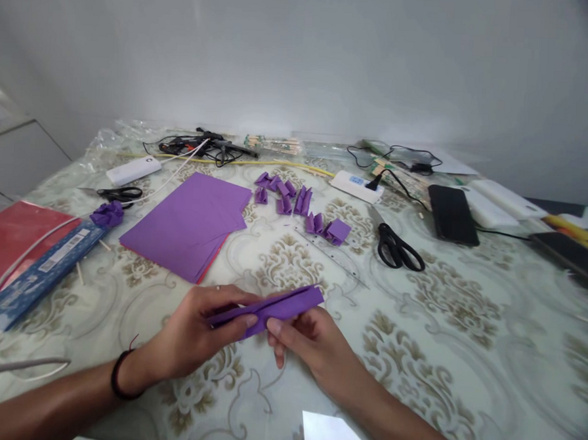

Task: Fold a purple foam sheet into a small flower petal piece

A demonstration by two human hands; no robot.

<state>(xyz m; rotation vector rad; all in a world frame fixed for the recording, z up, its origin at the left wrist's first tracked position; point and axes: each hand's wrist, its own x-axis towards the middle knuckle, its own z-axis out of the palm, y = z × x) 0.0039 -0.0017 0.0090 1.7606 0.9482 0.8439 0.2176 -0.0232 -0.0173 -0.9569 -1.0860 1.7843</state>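
Observation:
A folded strip of purple paper (289,303) is held above the table between both hands. My left hand (202,330) grips its left end, thumb in front and fingers behind. On the right, my right hand (312,342) pinches the lower edge near the strip's middle, with the thumb on the near face. The strip's long edges stand slightly apart along the top. Beyond the hands lie several small folded purple paper pieces (302,201). A stack of purple paper sheets (185,221) rests to the left, with a red edge showing underneath.
Black-handled scissors (398,245) and a phone (452,215) lie on the right. A clear ruler (331,258) sits beyond the hands. At the back are a power strip (357,186) and tangled cables (204,146). Red packaged paper (11,244) and crumpled purple paper (107,214) lie left.

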